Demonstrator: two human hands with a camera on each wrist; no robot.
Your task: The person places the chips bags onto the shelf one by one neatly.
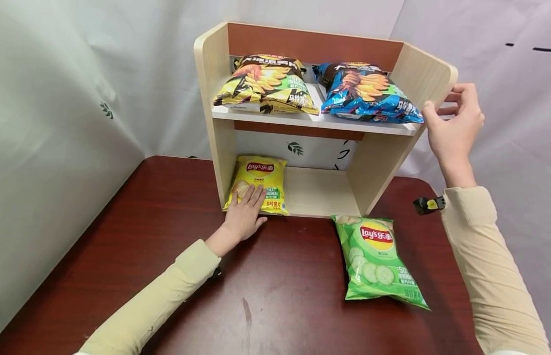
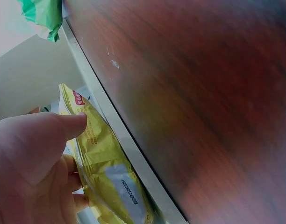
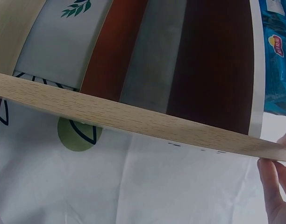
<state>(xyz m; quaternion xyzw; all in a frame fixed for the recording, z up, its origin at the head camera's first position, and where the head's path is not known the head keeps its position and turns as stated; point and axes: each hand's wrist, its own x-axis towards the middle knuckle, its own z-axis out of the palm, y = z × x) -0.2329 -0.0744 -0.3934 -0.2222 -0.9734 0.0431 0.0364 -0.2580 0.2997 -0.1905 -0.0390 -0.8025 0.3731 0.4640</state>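
A yellow bag of Lay's potato chips (image 1: 263, 168) leans in the lower left of a two-level wooden shelf (image 1: 321, 195). Against its front rests my left hand (image 1: 243, 219), fingers spread nearly straight; in the left wrist view the thumb lies by the bag's edge. My right hand (image 1: 458, 129) grips the front edge of the shelf's right side panel (image 1: 428, 69), thumb on the inner side and fingers outside. Just inside that panel lies a blue chip bag (image 1: 368, 93) on the upper board, with a black-and-yellow chip bag (image 1: 268, 84) to its left.
A green bag of Lay's chips (image 1: 377, 261) lies on the dark red table (image 1: 275, 305), its top by the shelf's front right corner. Pale cloth (image 1: 89, 98) hangs behind and beside the table. Each wrist carries a small dark strapped device (image 1: 428, 204).
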